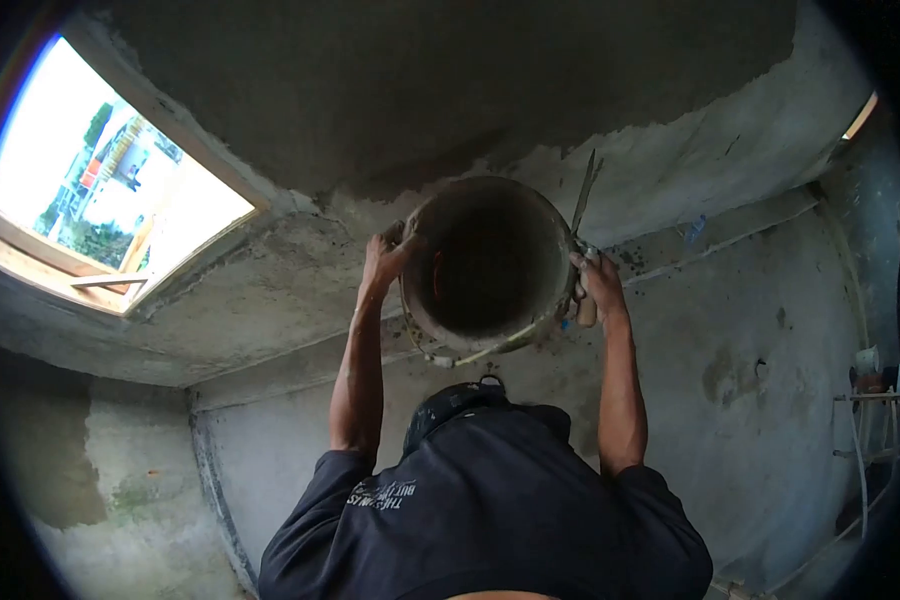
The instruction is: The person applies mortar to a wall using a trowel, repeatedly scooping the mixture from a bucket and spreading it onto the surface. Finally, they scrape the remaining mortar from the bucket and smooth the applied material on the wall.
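Fingers closed at both sides of a round, grey-smeared bucket

Left hand curls tight over one side of the rim; right hand clasps the other — along with a long-bladed metal trowel (its handle poking out below). The bucket faces mouth-up between the forearms, its thin yellowish bail nearest the dark printed shirt.

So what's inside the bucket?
Inside the bucket, only the upper inner wall and a thin reddish streak at left show. The rest is lost in shadow, so can't tell about any contents.
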Demonstrator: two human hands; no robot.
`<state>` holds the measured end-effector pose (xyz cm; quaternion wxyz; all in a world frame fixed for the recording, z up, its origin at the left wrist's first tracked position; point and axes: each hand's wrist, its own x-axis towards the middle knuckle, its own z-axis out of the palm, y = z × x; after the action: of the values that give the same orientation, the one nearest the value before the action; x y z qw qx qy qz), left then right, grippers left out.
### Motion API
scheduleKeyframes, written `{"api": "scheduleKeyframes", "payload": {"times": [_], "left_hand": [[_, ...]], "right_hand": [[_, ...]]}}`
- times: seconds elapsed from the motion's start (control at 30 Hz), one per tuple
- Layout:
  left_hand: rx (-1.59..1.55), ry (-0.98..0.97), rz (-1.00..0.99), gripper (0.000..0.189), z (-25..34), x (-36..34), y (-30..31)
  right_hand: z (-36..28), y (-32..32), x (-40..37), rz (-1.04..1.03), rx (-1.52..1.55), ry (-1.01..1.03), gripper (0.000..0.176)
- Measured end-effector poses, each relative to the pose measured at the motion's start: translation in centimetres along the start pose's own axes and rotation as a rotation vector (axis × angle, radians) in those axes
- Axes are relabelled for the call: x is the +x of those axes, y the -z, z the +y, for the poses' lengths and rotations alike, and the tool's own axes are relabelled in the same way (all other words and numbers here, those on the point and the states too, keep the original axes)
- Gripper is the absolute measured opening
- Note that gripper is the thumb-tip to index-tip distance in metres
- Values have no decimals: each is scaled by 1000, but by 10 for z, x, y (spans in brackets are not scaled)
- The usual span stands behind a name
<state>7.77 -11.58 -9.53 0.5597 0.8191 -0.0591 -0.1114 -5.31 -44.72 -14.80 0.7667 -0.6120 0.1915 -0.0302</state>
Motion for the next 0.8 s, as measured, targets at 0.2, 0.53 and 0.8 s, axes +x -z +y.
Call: {"api": "scheduleKeyframes", "payload": {"times": [0.2,0.53,0.8], "left_hand": [[-65,-86,15,40,16,-10,-8],[-557,-234,-47,52,19,-24,-8],[-490,-70,-118,60,28,-21,-5]], "right_hand": [[-15,-6,-3,-46,-4,37,32],[-18,-16,5,-7,-97,77,38],[-23,-13,21,-17,-119,132,43]]}}
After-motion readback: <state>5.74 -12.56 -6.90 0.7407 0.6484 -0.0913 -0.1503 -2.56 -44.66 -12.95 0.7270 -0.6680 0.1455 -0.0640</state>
